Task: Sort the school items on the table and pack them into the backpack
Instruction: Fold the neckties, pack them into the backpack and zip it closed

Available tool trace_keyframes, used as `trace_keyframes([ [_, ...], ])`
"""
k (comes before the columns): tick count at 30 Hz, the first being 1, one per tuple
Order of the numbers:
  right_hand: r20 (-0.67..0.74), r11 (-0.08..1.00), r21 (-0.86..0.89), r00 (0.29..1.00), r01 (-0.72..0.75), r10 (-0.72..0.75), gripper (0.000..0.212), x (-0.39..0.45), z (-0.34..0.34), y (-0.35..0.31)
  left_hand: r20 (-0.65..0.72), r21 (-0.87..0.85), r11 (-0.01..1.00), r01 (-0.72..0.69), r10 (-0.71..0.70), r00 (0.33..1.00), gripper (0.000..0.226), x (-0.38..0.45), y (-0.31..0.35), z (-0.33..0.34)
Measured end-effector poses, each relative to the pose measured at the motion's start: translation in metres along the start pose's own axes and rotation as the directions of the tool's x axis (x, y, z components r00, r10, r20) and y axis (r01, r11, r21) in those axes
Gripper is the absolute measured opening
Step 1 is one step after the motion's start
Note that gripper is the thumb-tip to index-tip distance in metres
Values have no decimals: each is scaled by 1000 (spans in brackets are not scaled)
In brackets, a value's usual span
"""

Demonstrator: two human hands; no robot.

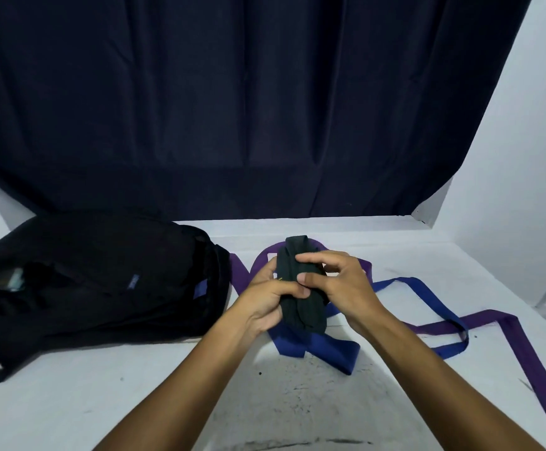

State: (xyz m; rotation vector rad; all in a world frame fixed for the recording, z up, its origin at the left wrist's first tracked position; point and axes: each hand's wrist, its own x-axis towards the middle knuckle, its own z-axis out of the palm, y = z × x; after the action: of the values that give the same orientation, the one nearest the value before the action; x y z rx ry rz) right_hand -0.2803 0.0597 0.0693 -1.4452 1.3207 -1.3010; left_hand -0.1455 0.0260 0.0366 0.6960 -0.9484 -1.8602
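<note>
A black folded cloth bundle, likely socks [301, 307], is held above the middle of the white table [135, 402]. My left hand [265, 297] grips its left side, thumb across the front. My right hand [336, 281] pinches its right edge with thumb and fingers. The black backpack [96, 281] lies flat at the left, with a dark opening on its left part. A blue tie [330, 349] and a purple tie [525, 362] lie loose and crossed under and to the right of my hands.
A dark curtain [232, 109] hangs behind the table. A white wall [532, 141] rises on the right. The table's right edge runs diagonally at the far right.
</note>
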Motion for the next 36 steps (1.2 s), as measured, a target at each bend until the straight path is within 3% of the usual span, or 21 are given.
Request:
trace_keyframes([
  [3, 184, 926, 283, 962, -250, 203, 32, -3, -2, 1, -31, -4, 1000, 24, -24, 999, 69, -7, 4, -5],
  [6, 393, 827, 372, 879, -421, 270, 31, -3, 1, 5, -93, 17, 1000, 23, -21, 995, 65, -17, 6, -11],
  [11, 515, 846, 303, 822, -440, 243, 30, 4, 32, 10, -210, 76, 997, -12, 27, 977, 66, -43, 16, -28],
  [20, 546, 895, 289, 827, -341, 139, 34, 8, 130, -14, -349, 266, 959, -99, 191, 917, 67, -103, 64, -84],
  [23, 546, 905, 293, 831, -309, 107, 35, 5, 167, -26, -333, 355, 929, -101, 226, 915, 64, -125, 86, -108],
  [27, 510, 830, 410, 849, -379, 136, 32, 5, 216, -35, -245, 582, 813, 5, 170, 954, 58, -157, 134, -153],
  [29, 483, 771, 472, 857, -427, 179, 28, 5, 240, -36, -278, 715, 699, -8, 295, 914, 44, -167, 165, -186],
  [30, 466, 727, 520, 862, -448, 198, 26, 5, 252, -36, -238, 819, 567, -83, 467, 851, 35, -168, 182, -208],
  [31, 460, 686, 560, 863, -465, 210, 25, 3, 261, -35, -100, 933, 327, -150, 637, 764, 28, -166, 197, -231],
  [32, 464, 670, 572, 860, -473, 212, 26, -1, 270, -33, 102, 985, 30, -168, 686, 721, 25, -162, 211, -250],
  [33, 466, 679, 563, 859, -472, 211, 31, -6, 282, -32, 279, 958, -231, -171, 606, 744, 29, -154, 224, -269],
  [34, 468, 701, 539, 858, -467, 212, 37, -10, 293, -31, 369, 893, -412, -180, 442, 818, 36, -144, 236, -281],
  [36, 468, 741, 488, 855, -461, 223, 47, -20, 316, -30, 323, 775, -600, -199, 105, 941, 45, -118, 253, -298],
])
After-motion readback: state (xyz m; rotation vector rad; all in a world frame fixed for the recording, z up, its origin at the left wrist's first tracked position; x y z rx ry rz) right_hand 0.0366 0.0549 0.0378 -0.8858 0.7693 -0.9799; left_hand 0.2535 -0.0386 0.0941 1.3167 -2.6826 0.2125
